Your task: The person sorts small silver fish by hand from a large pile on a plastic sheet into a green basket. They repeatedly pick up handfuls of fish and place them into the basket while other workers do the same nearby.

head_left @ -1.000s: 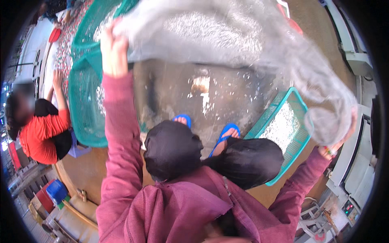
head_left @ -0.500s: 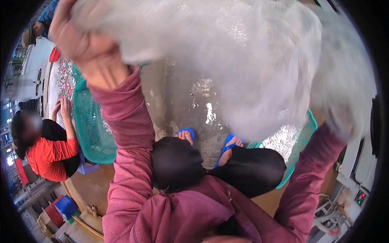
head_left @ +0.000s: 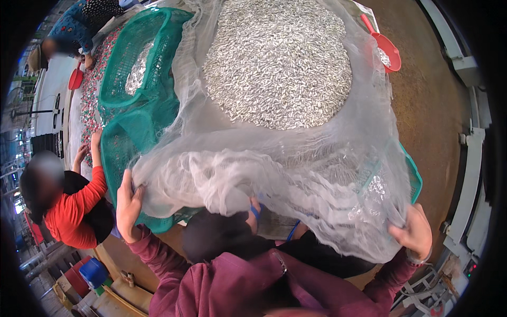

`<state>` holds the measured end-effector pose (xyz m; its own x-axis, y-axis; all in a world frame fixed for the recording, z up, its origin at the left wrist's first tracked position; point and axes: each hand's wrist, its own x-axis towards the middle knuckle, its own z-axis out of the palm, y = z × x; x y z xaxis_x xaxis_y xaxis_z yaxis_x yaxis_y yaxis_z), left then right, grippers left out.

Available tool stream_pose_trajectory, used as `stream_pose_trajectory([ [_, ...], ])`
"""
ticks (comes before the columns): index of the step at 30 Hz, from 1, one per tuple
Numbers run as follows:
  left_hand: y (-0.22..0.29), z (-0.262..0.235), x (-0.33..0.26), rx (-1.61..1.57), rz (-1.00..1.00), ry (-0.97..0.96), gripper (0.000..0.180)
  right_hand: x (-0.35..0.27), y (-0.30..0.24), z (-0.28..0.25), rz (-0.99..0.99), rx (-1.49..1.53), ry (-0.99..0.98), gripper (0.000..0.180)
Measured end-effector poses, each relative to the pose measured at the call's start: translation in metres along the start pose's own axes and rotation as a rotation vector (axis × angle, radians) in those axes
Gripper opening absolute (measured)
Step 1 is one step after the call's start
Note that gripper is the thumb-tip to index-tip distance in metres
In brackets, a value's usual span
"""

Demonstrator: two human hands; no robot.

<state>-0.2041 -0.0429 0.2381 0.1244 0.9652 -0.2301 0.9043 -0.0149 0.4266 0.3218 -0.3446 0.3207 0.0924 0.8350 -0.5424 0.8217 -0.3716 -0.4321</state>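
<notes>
A thin white mesh cloth (head_left: 232, 174) stretches between my two hands, its near part bunched in loose folds over my knees. My left hand (head_left: 129, 206) grips its left edge, beside a green plastic basket. Around the right edge my right hand (head_left: 414, 232) is closed, near another green basket (head_left: 412, 171) partly seen through the mesh. Farther off, the cloth lies flat under a wide heap of small silvery-white, pellet-like pieces (head_left: 280, 63). Shiny bits show through the cloth near my right hand.
At the far right lies a red scoop (head_left: 388, 53) with a few pieces in it. Green baskets (head_left: 132, 100) and netting stand left, next to a strip of red and green pieces (head_left: 92, 90). A person in an orange-red top (head_left: 76, 208) and another person (head_left: 71, 26) work at left.
Both hands have come down and toward me with the cloth, which was raised and blurred. The view has shifted up, and the silvery heap now shows.
</notes>
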Motion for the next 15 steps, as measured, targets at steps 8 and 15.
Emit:
stream_pose_trajectory([
  [8,0.058,0.007,-0.019,-0.679,0.412,-0.105,0.112,0.042,-0.107,0.010,-0.078,-0.181,0.222,0.045],
  [15,0.257,0.145,-0.001,-0.801,1.272,-0.558,0.087,0.104,-0.168,-0.006,-0.482,-0.498,0.254,0.024],
])
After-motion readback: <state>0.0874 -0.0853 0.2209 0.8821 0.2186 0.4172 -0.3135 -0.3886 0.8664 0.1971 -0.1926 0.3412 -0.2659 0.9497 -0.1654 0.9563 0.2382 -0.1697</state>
